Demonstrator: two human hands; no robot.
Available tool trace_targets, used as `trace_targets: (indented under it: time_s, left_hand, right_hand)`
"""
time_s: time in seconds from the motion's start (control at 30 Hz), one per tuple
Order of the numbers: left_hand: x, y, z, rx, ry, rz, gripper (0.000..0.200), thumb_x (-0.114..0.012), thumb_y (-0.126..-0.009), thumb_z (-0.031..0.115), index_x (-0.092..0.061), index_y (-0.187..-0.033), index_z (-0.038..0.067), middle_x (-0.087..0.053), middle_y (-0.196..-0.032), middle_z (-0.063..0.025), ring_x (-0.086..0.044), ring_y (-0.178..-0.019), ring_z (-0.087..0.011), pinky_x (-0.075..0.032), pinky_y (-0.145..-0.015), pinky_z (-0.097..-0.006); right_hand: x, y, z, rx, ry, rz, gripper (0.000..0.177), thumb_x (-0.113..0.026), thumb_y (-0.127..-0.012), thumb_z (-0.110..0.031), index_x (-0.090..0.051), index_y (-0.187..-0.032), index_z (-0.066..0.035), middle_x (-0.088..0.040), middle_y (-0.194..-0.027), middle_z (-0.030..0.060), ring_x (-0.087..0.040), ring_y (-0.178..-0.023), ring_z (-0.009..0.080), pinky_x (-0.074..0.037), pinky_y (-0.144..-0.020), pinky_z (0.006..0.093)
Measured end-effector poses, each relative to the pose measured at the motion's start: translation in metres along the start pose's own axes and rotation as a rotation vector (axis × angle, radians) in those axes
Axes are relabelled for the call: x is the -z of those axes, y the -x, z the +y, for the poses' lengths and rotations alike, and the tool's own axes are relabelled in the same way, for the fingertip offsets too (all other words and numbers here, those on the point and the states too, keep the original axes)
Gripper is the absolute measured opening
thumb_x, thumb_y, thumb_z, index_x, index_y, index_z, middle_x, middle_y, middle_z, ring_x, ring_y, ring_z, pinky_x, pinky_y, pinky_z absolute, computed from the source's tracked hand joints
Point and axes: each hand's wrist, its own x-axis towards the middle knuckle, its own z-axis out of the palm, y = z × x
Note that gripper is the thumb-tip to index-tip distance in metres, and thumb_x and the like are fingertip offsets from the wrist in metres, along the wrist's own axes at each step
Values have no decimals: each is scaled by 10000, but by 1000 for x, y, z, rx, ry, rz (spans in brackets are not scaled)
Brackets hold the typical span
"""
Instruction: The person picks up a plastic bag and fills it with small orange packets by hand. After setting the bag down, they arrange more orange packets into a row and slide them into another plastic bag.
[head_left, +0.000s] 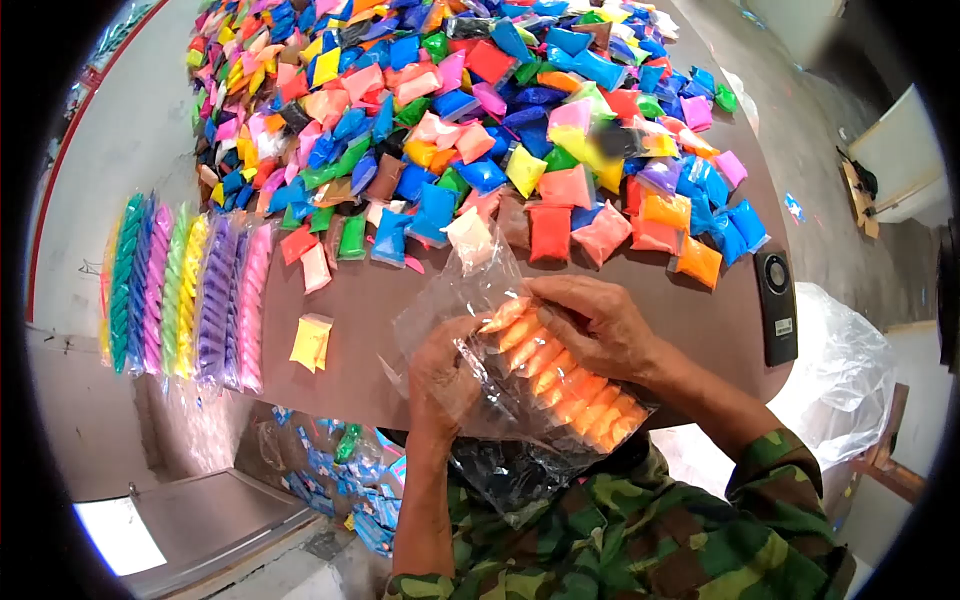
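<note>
A clear plastic bag (500, 400) holds a row of orange packets (565, 385) stacked slantwise, just past the table's front edge. My left hand (443, 375) is closed on the bag's left side, its fingers partly behind the film. On the upper right, my right hand (600, 325) has its fingers bent over the top end of the orange row, gripping the bag there. The bag's loose upper part reaches over the table toward a pale peach packet (470, 238). A light orange packet (311, 341) lies alone to the left.
A large heap of coloured packets (400, 120) covers the back of the brown table (380, 290). Filled long bags (185, 290) stand in a row at the left. A black phone (776, 308) lies at the right edge. Clear plastic sheeting (840, 370) is beyond it.
</note>
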Motion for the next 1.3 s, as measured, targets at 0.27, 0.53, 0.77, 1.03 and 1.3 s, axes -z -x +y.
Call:
trace_targets:
  time_s: [0.27,0.53,0.77,1.03,1.3]
  left_hand:
    - [-6,-6,2,82,55,39,293,-677,-954,-7,-743,-1235,43,-774,-1128,-145,-730,-1033,-226,-555,-915,-341]
    - [-16,-5,-8,16,70,126,341,-617,-955,-105,-743,-1238,37,-780,-1136,-138,-743,-1060,-217,-560,-923,-327]
    - [-14,-5,-11,22,137,102,348,-606,-957,-115,-739,-1237,41,-777,-1138,-137,-743,-1061,-222,-559,-928,-333]
    - [-15,-4,-23,-69,73,125,356,-633,-928,-99,-717,-1244,42,-776,-1149,-176,-756,-1072,-299,-573,-928,-364]
    - [-16,-2,-32,-94,-30,131,329,-660,-935,-29,-716,-1252,39,-772,-1130,-168,-751,-1036,-325,-579,-905,-406]
  right_hand:
    - [-1,-10,17,-269,-370,-59,286,-586,-1027,16,-684,-1295,2,-743,-1063,88,-691,-996,165,-545,-883,297]
    - [55,12,10,58,389,32,261,-695,-946,-27,-752,-1196,-80,-723,-1042,132,-723,-951,329,-588,-806,396]
    - [53,9,-3,-44,474,-337,192,-749,-937,-209,-770,-1117,-145,-650,-976,88,-682,-939,302,-551,-793,434]
    - [66,7,-4,-41,482,-396,208,-765,-918,-229,-764,-1106,-140,-660,-1010,80,-682,-979,307,-554,-812,429]
    - [84,15,7,-36,763,-219,94,-671,-914,-134,-725,-989,-117,-700,-1080,97,-719,-964,334,-582,-783,447]
